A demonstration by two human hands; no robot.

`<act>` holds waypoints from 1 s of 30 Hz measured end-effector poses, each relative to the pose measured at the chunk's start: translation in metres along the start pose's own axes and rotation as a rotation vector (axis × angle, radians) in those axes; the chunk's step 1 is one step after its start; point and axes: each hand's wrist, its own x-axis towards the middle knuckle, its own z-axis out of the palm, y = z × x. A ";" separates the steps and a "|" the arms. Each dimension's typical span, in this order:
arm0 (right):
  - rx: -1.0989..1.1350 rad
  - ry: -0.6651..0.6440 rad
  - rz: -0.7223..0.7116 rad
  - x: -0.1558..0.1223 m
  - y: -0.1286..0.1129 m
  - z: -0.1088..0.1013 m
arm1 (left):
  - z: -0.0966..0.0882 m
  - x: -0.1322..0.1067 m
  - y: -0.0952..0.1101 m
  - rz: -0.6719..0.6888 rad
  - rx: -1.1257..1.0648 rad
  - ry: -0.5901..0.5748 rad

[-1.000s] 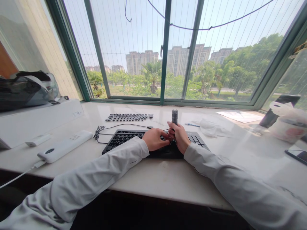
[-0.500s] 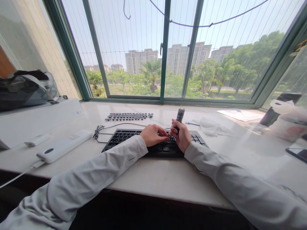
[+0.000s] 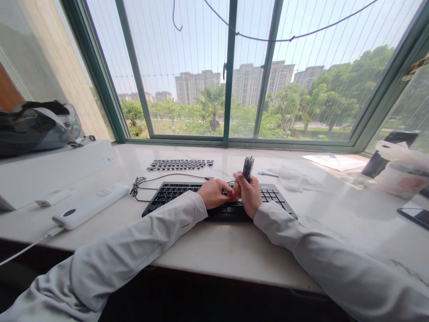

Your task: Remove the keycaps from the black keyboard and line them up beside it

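A black keyboard (image 3: 177, 193) lies on the white counter, keycaps missing over much of its left part. My right hand (image 3: 250, 194) is closed around a dark, stubby tool (image 3: 248, 167) that stands up out of the fist; its exact kind is unclear. A thin wire-like end shows under that fist, close to the keys. My left hand (image 3: 216, 192) is over the middle of the keyboard, fingertips pinched and meeting the right hand's fingers. Whatever they pinch is hidden. Behind the keyboard, loose black keycaps (image 3: 181, 164) lie in rows.
A coiled black cable (image 3: 136, 185) lies left of the keyboard. Further left are a white power bank (image 3: 90, 208) and a bag (image 3: 40, 127) on a white box (image 3: 56, 172). To the right are a blue pen-like stick (image 3: 268, 174), clear plastic (image 3: 295, 176), paper (image 3: 335, 162) and a phone (image 3: 415, 217).
My right hand has shifted slightly left and tilted, bringing the tool down and left. The fingers of both hands have come together. The keyboard has turned slightly, its right end nearer me.
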 end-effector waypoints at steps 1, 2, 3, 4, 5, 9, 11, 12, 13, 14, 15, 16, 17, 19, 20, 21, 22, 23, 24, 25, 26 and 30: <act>0.025 0.030 -0.002 0.001 -0.002 0.000 | 0.000 0.000 0.000 -0.011 0.000 -0.003; 0.061 0.058 0.004 0.003 -0.004 0.000 | -0.001 0.000 0.001 -0.023 0.002 -0.004; 0.097 0.078 0.017 0.005 -0.007 -0.001 | -0.001 -0.001 0.002 -0.032 0.003 -0.004; 0.127 0.093 0.035 0.007 -0.009 -0.002 | -0.001 -0.001 0.003 -0.035 0.000 -0.001; 0.148 0.101 0.058 0.009 -0.012 -0.004 | -0.001 -0.002 0.004 -0.034 -0.006 0.004; 0.231 0.083 0.167 0.014 -0.018 -0.009 | 0.000 -0.003 0.008 -0.030 -0.032 0.035; 0.272 0.070 0.209 0.015 -0.017 -0.010 | 0.001 -0.003 0.009 -0.034 -0.034 0.043; 0.276 0.067 0.216 0.015 -0.017 -0.011 | 0.001 -0.003 0.010 -0.038 -0.032 0.043; 0.268 0.067 0.213 0.016 -0.016 -0.011 | 0.002 -0.003 0.010 -0.044 -0.029 0.043; 0.255 0.070 0.203 0.016 -0.015 -0.011 | 0.002 -0.003 0.010 -0.054 -0.022 0.043; 0.238 0.071 0.195 0.017 -0.014 -0.011 | 0.002 -0.003 0.011 -0.068 -0.013 0.044; 0.224 0.074 0.190 0.018 -0.013 -0.012 | 0.002 -0.002 0.011 -0.084 0.000 0.045; 0.214 0.077 0.188 0.019 -0.012 -0.012 | 0.002 -0.002 0.012 -0.100 0.016 0.047; 0.206 0.083 0.189 0.021 -0.010 -0.014 | 0.001 -0.001 0.013 -0.126 0.047 0.054; 0.206 0.084 0.188 0.022 -0.010 -0.016 | 0.000 -0.001 0.013 -0.134 0.060 0.059; 0.206 0.083 0.190 0.023 -0.009 -0.017 | 0.000 0.000 0.014 -0.138 0.070 0.062; 0.204 0.082 0.191 0.024 -0.009 -0.018 | -0.001 0.000 0.014 -0.138 0.078 0.066; 0.198 0.081 0.194 0.025 -0.008 -0.019 | -0.001 0.000 0.014 -0.135 0.085 0.068; 0.187 0.081 0.195 0.026 -0.008 -0.020 | -0.001 0.001 0.014 -0.133 0.091 0.069; 0.173 0.083 0.194 0.026 -0.007 -0.020 | -0.001 0.001 0.013 -0.131 0.096 0.069; 0.159 0.086 0.192 0.026 -0.006 -0.021 | -0.002 0.001 0.013 -0.131 0.101 0.068; 0.136 0.106 0.184 0.027 -0.003 -0.021 | -0.003 0.001 0.011 -0.152 0.130 0.076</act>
